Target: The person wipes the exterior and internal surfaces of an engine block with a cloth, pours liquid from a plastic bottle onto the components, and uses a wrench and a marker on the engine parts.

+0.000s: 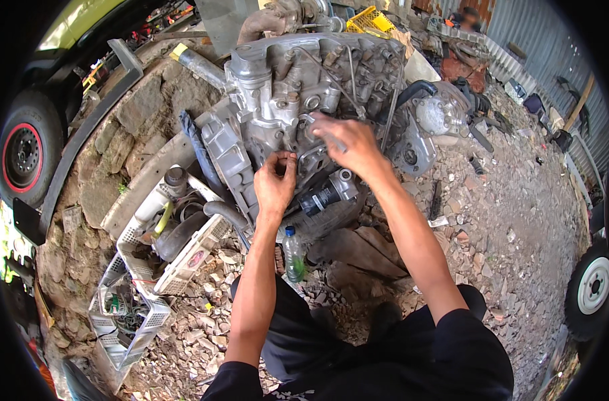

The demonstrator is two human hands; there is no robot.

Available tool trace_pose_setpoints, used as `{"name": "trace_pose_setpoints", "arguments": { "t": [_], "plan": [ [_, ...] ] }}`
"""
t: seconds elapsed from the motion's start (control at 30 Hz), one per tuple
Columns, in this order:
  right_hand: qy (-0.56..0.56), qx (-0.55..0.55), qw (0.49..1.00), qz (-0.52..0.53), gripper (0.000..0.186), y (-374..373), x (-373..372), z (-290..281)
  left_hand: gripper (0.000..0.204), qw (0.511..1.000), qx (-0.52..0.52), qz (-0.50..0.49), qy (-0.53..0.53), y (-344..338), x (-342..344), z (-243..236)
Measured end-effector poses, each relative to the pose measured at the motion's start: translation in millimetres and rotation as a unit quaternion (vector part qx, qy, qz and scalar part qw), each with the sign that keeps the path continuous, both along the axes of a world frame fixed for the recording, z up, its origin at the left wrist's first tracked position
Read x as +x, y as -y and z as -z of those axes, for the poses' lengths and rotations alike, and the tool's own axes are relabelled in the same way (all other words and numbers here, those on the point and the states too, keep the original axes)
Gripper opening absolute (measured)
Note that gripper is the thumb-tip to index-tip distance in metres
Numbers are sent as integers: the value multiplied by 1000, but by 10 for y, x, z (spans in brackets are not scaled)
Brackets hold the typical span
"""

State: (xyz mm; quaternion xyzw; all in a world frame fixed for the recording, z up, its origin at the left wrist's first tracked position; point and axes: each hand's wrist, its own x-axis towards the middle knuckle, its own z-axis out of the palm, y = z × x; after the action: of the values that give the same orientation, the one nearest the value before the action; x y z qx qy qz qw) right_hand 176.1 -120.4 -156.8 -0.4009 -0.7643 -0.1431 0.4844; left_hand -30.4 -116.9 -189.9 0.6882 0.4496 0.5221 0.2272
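One round, red-ringed wheel (23, 157) is seen far left, then two perforated plastic crates (184, 267). Left hand (275, 186): fingertips pinched together at one rough grey metal engine (297, 100), centre; item can't be told. One clear plastic bottle (293, 259) is seen. Right hand (355, 148): fingers curled over engine, blurred, contents can't be told. One white-rimmed wheel (593, 286) is seen far right.

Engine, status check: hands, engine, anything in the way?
Left hand at engine's near side, grip unclear. Right hand alongside, fingers blurred. Engine's metal fittings exposed. Clear bottle upright nearby, apart from both hands.
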Motion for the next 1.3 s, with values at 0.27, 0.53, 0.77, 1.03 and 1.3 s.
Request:
{"name": "trace_pose_setpoints", "arguments": {
  "t": [0.27,0.53,0.77,1.03,1.3],
  "plan": [
    [45,-144,982,112,17,96,-9,-10,20,1000,4,-18,2,84,-46,-140],
    [-252,-84,963,41,23,163,-235,16,24,999,-45,-28,-13,42,-82,-117],
    [-425,-100,897,66,23,-63,-361,12,23,999,-44,-2,4,2,-41,-110],
    [-364,-14,929,59,20,46,-570,11,24,999,-49,9,12,8,7,-107],
    [-379,-61,920,76,25,57,-495,92,24,998,-64,6,20,34,-16,-139]
  ]
}}
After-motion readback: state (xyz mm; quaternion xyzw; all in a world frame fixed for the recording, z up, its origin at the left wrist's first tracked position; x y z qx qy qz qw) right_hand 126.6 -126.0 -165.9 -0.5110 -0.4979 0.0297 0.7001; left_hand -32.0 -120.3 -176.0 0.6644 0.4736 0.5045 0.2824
